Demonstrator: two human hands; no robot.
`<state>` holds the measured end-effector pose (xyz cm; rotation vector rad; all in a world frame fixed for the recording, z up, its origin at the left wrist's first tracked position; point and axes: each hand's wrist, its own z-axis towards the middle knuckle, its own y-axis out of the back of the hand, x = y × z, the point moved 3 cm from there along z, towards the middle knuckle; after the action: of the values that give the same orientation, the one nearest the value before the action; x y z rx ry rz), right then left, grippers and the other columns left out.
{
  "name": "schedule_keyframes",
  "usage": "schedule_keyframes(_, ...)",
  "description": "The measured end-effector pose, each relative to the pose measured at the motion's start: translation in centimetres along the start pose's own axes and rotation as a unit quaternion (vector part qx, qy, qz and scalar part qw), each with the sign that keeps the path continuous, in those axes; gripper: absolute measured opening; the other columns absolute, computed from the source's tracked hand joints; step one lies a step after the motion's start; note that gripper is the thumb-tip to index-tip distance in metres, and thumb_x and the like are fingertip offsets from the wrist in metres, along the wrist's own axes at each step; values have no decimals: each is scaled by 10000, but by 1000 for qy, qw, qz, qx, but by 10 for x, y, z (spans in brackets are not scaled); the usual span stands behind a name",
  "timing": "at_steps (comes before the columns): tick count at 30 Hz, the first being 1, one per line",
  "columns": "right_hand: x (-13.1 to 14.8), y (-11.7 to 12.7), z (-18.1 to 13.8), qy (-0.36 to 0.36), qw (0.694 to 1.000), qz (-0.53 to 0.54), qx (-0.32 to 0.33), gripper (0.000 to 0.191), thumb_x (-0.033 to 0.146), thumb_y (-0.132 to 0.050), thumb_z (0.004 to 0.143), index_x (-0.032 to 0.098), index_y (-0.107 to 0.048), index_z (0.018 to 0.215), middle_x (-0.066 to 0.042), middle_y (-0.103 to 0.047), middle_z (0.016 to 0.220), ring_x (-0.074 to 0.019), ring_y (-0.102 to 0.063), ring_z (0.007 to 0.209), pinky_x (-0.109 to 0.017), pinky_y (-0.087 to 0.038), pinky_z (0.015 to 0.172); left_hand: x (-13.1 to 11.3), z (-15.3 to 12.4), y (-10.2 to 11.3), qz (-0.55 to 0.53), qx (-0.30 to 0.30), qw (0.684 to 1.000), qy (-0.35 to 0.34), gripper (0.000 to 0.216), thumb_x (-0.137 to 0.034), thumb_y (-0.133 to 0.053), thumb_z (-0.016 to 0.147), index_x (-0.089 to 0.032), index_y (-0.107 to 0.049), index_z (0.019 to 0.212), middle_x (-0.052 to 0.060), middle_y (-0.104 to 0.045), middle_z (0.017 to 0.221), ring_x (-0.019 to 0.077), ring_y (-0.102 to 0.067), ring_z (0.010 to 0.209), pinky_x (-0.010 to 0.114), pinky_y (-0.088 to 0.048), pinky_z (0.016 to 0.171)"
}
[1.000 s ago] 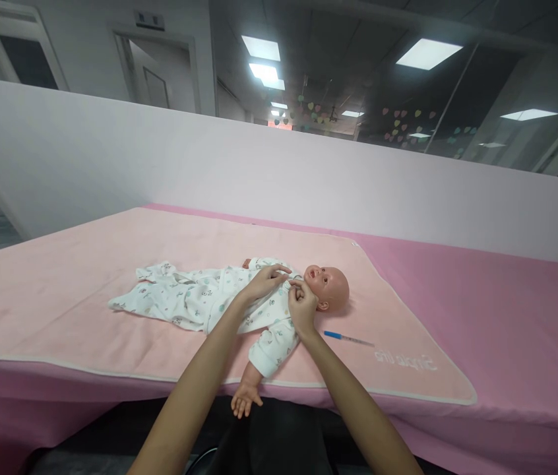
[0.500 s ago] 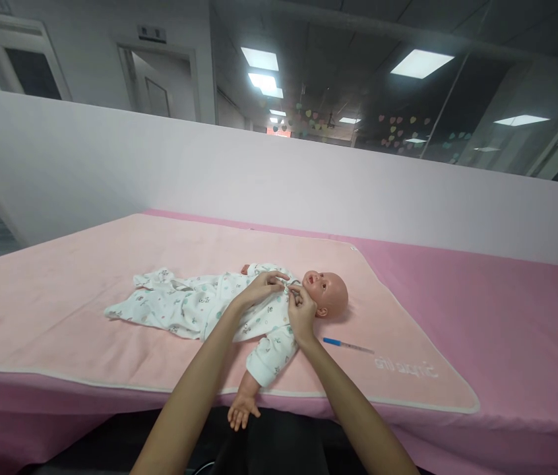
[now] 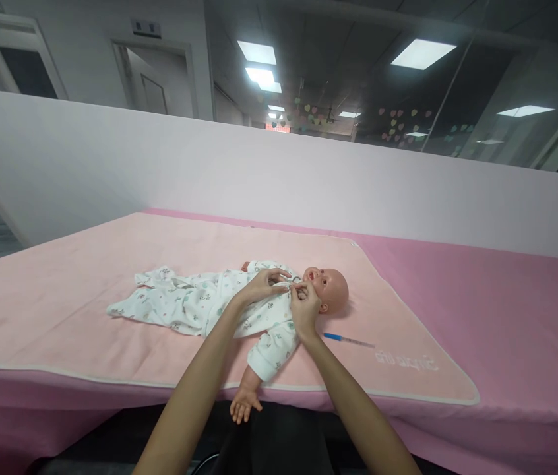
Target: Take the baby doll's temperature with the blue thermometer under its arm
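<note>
A baby doll (image 3: 334, 290) lies on its back, head to the right, dressed in a white baby shirt (image 3: 254, 320) and trousers (image 3: 180, 307) with a small print. At the shirt's neckline my left hand (image 3: 262, 286) has its fingers curved over the chest, the thumb against the cloth near the collar. Close beside the doll's chin, my right hand (image 3: 305, 305) pinches the collar edge between thumb and forefinger. The fingertips of both hands nearly meet there; the exact bit of cloth between them is too small to make out.
A thin clear stick with a blue end (image 3: 341, 338), like a thermometer, lies near the doll's head. Beneath is a peach mat (image 3: 61, 290) on a pink table cover (image 3: 506, 316). The doll's arm (image 3: 245, 402) hangs over the front edge. A white low wall (image 3: 279, 171) stands behind.
My right hand has shifted slightly toward the doll's chin, its fingertips still at the collar. My left hand stays almost in place. The view has tilted a little.
</note>
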<state>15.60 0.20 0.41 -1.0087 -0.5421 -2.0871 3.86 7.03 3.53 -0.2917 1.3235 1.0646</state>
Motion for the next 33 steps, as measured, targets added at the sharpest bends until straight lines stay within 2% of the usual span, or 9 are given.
schedule_keyframes(3, 2, 0, 1, 3, 1000, -29, -5, 78, 234, -493, 776, 176, -530, 739, 12, -590, 598, -105, -515, 474, -219, -415, 495, -1, -1, -1, -22, 7, 1000, 3, 407, -329, -657, 658, -154, -577, 1017, 41, -648, 795, 162, -589, 785, 273, -452, 725)
schedule_keyframes(6, 6, 0, 2, 31, 997, -76, 9, 127, 187, -463, 773, 173, -589, 760, 1, -617, 622, -114, -525, 489, -232, -424, 519, -3, -3, 3, -35, -11, 999, 19, 415, -352, -650, 660, -151, -584, 1018, 43, -654, 776, 165, -593, 773, 277, -455, 721)
schedule_keyframes(9, 9, 1, 1, 81, 992, -99, 21, 214, 157, -423, 783, 173, -636, 796, -49, -666, 824, -155, -605, 731, -259, -465, 670, -6, -7, 10, -6, -53, 998, 34, 375, -387, -568, 724, -169, -589, 1029, 28, -653, 736, 152, -590, 693, 294, -454, 704)
schedule_keyframes(11, 10, 1, 0, 113, 987, -109, 22, 250, 159, -401, 800, 165, -649, 839, -81, -646, 981, -175, -592, 903, -265, -464, 750, -8, -11, 15, 34, -90, 995, 35, 338, -402, -509, 764, -180, -603, 1002, 22, -654, 721, 148, -590, 679, 321, -443, 753)
schedule_keyframes(15, 17, -10, -2, 194, 965, -156, 86, 295, 161, -377, 822, 178, -628, 975, -78, -604, 1095, -162, -584, 924, -240, -464, 725, -12, -23, 18, 102, -131, 986, 4, 325, -438, -447, 795, -172, -631, 832, 16, -651, 727, 149, -578, 700, 345, -407, 845)
schedule_keyframes(20, 30, -36, 1, 237, 923, -241, 186, 262, 150, -402, 789, 207, -619, 925, -42, -624, 986, -136, -590, 769, -207, -429, 638, -11, -38, 21, 133, -169, 976, -29, 340, -403, -397, 824, -151, -621, 781, -5, -629, 712, 140, -541, 679, 295, -436, 740)
schedule_keyframes(25, 30, -40, 0, 254, 917, -241, 194, 225, 147, -413, 752, 184, -585, 892, -41, -601, 866, -130, -560, 726, -200, -394, 617, -10, -51, 23, 188, -191, 962, -51, 259, -328, -432, 809, -176, -635, 861, 25, -641, 820, 164, -565, 785, 281, -426, 756)
schedule_keyframes(29, 26, -33, -1, 257, 924, -218, 181, 123, 163, -425, 733, 178, -536, 783, -28, -568, 724, -137, -526, 647, -219, -367, 583, -11, -57, 20, 232, -183, 954, -53, 236, -230, -455, 762, -200, -636, 911, 32, -640, 899, 179, -562, 842, 295, -410, 794)
schedule_keyframes(33, 24, -31, 1, 260, 925, -198, 195, 106, 153, -405, 758, 185, -504, 737, -18, -555, 693, -131, -518, 638, -219, -352, 584, -14, -57, 13, 290, -169, 940, -63, 258, -182, -470, 712, -215, -624, 916, 31, -636, 913, 205, -541, 893, 319, -379, 840)
